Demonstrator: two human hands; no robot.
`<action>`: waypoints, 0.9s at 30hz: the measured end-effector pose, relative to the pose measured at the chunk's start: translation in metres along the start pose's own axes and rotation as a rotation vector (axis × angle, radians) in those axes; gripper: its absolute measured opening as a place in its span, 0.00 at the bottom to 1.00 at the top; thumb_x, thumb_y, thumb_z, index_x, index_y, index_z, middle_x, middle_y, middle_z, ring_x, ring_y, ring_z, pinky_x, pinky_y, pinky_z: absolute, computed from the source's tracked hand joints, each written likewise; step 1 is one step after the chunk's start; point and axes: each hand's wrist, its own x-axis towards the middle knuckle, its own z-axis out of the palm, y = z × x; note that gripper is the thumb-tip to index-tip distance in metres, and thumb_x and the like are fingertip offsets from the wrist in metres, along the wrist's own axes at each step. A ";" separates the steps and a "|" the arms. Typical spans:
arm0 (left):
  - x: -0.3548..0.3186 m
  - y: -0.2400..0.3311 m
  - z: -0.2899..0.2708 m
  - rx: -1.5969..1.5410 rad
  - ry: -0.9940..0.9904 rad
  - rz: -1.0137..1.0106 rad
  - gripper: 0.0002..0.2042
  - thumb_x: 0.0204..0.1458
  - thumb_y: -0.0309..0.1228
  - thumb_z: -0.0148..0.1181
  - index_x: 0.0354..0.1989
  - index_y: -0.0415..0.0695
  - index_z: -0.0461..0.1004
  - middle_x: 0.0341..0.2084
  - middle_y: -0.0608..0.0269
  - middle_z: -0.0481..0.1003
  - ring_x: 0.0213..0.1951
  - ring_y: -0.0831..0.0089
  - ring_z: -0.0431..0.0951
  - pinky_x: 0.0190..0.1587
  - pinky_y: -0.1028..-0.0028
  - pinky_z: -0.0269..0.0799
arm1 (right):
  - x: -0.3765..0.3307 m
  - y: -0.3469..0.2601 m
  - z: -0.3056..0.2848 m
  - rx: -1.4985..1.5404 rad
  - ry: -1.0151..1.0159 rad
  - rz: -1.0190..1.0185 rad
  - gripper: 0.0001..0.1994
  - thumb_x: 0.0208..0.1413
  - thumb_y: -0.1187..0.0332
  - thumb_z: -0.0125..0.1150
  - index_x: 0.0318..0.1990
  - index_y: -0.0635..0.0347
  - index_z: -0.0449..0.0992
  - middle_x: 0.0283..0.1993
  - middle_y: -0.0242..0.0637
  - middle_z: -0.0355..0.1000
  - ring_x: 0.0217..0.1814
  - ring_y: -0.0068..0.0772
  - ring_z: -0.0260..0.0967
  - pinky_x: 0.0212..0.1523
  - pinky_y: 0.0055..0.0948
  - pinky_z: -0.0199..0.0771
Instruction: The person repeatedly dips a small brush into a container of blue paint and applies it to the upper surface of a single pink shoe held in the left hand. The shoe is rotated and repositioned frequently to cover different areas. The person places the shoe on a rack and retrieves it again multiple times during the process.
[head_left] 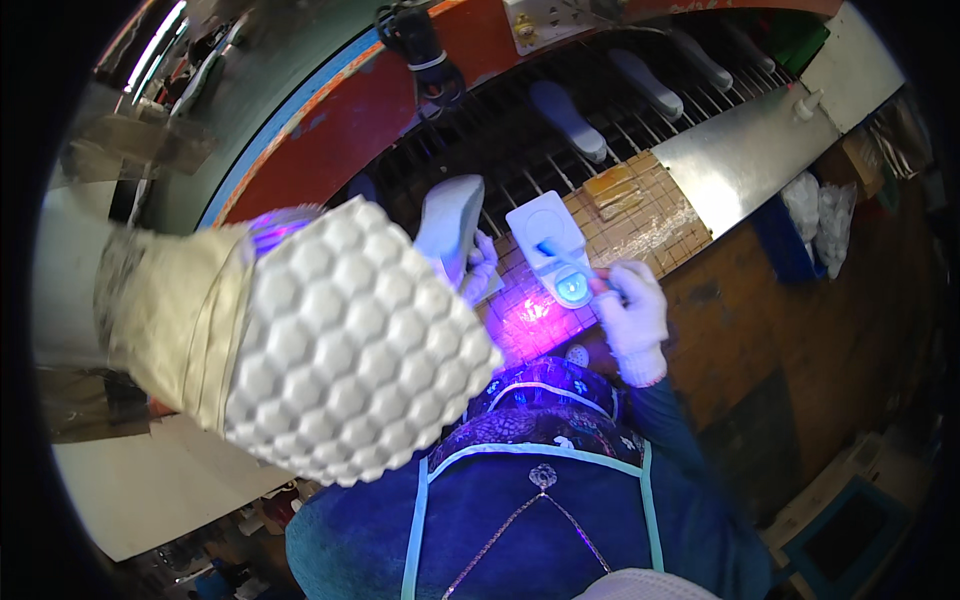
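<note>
My left hand point(483, 270), in a pale glove tinted violet by the light, closes round the edge of a light grey shoe sole point(447, 218). The sole is tilted up, and a honeycomb-textured white block hides its lower end and my left forearm. My right hand point(637, 318), in a white glove with bare fingertips, pinches the handle of a small brush point(568, 257). The brush's blue tip is over a white tray point(562, 222) with two round wells. A pale, glowing liquid point(572, 288) fills the nearer well.
The honeycomb-textured white block point(355, 345) looms large at the left. Beyond the brown gridded board point(640, 215), several grey soles point(568, 118) lie on a conveyor of metal rods. A shiny metal plate point(745, 165) and a blue bin point(785, 240) are on the right. Violet light falls on the board.
</note>
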 end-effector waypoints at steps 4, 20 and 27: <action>0.082 0.032 0.010 -0.205 0.138 -0.055 0.14 0.55 0.35 0.55 0.42 0.37 0.72 0.31 0.50 0.71 0.41 0.52 0.75 0.42 0.56 0.77 | -0.015 0.033 -0.031 0.160 0.133 0.345 0.07 0.52 0.76 0.68 0.35 0.71 0.79 0.37 0.32 0.66 0.31 0.18 0.63 0.29 0.20 0.66; 0.228 0.031 0.016 0.060 0.186 -0.013 0.21 0.65 0.47 0.42 0.61 0.52 0.64 0.56 0.61 0.71 0.58 0.50 0.71 0.60 0.39 0.61 | 0.017 0.063 -0.013 0.189 0.095 0.421 0.07 0.59 0.71 0.61 0.38 0.68 0.76 0.31 0.26 0.62 0.28 0.15 0.57 0.27 0.19 0.58; 0.118 0.039 -0.005 0.345 -0.034 -0.221 0.34 0.63 0.63 0.28 0.75 0.62 0.39 0.73 0.49 0.48 0.71 0.46 0.51 0.69 0.43 0.45 | 0.150 0.109 0.056 -0.031 -0.084 0.347 0.17 0.63 0.55 0.52 0.41 0.63 0.73 0.32 0.38 0.71 0.34 0.30 0.70 0.37 0.34 0.69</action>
